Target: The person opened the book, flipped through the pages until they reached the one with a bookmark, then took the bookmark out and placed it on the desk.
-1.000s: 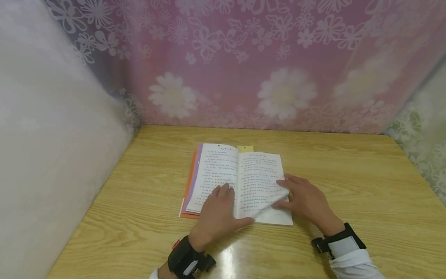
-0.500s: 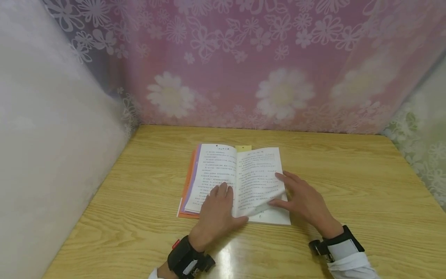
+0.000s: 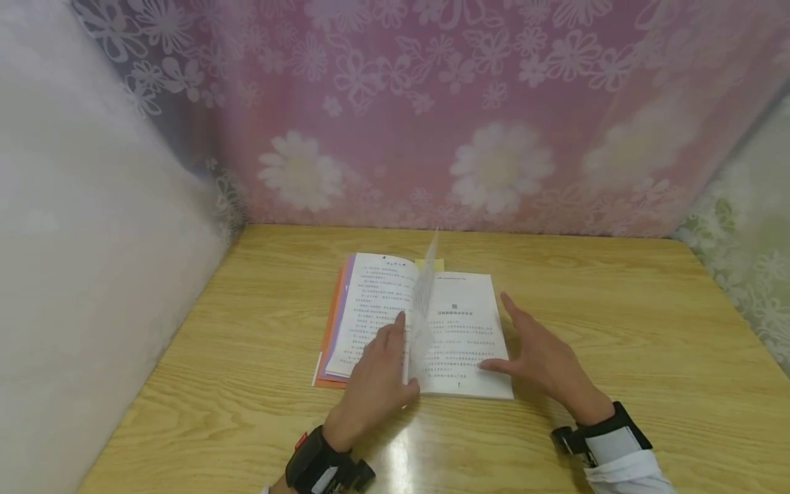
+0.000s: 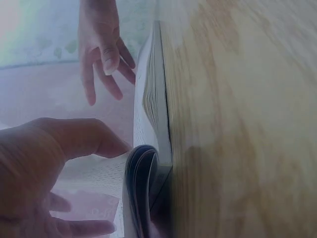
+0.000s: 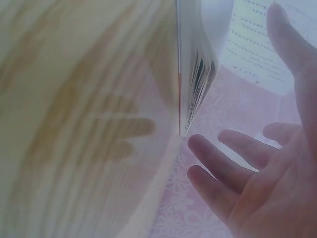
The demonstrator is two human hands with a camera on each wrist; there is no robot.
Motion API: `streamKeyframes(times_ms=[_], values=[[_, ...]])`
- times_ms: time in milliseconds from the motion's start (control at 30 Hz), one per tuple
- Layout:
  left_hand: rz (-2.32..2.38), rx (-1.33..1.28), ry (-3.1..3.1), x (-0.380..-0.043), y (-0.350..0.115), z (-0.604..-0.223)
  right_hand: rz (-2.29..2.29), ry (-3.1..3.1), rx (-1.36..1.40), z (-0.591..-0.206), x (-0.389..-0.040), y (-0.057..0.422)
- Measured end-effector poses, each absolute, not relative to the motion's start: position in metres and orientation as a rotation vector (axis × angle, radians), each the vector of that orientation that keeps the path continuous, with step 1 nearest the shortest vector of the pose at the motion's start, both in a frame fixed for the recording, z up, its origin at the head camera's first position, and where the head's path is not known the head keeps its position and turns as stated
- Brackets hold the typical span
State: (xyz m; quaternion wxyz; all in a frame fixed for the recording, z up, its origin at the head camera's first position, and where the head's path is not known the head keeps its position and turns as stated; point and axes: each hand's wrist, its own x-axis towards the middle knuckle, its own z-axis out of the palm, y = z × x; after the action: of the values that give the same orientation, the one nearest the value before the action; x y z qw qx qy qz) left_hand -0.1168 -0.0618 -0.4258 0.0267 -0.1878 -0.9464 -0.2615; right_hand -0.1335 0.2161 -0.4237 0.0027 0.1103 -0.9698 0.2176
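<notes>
An open book (image 3: 465, 329) with printed pages lies on the wooden table. One leaf (image 3: 424, 298) stands nearly upright along its gutter. My left hand (image 3: 375, 367) rests on the left page, fingers extended, its thumb beside the gutter at the lower edge. In the left wrist view that thumb touches the curved pages (image 4: 141, 173). Past the book's right edge is my right hand (image 3: 546, 353), fingers spread and holding nothing. Its thumb tip reaches over the right page; whether it touches the paper I cannot tell. The right wrist view shows these fingers (image 5: 223, 191) beside the page edges.
Orange (image 3: 330, 333) and purple layers show under the left pages. A yellow tab (image 3: 439, 264) sticks out at the book's top. Wooden tabletop (image 3: 648, 309) surrounds the book, and a pink flowered curtain (image 3: 382, 137) hangs behind it.
A leaf has lifted off the right side and swung up to the gutter, uncovering another printed page. My right hand no longer touches that leaf. The left thumb has moved left, toward the gutter.
</notes>
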Motion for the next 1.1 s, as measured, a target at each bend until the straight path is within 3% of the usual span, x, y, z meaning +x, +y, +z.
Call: streamKeyframes(times_ms=[300, 700, 967, 1100], values=[[-0.970, -0.465, -2.777, -0.119, -0.069, -0.428, 0.718, -3.088, 0.375, -0.430, -0.131, 0.220], [-0.802, -0.400, -2.784, -0.123, -0.085, -0.435, 0.694, -3.134, 0.436, -0.424, -0.129, 0.230], [-0.449, -0.459, -2.769, -0.126, -0.090, -0.440, 0.747, -3.128, 0.651, -0.431, -0.127, 0.232], [-0.490, -0.682, -2.805, -0.128, -0.091, -0.440, 0.746, -3.108, 0.690, -0.431, -0.125, 0.232]])
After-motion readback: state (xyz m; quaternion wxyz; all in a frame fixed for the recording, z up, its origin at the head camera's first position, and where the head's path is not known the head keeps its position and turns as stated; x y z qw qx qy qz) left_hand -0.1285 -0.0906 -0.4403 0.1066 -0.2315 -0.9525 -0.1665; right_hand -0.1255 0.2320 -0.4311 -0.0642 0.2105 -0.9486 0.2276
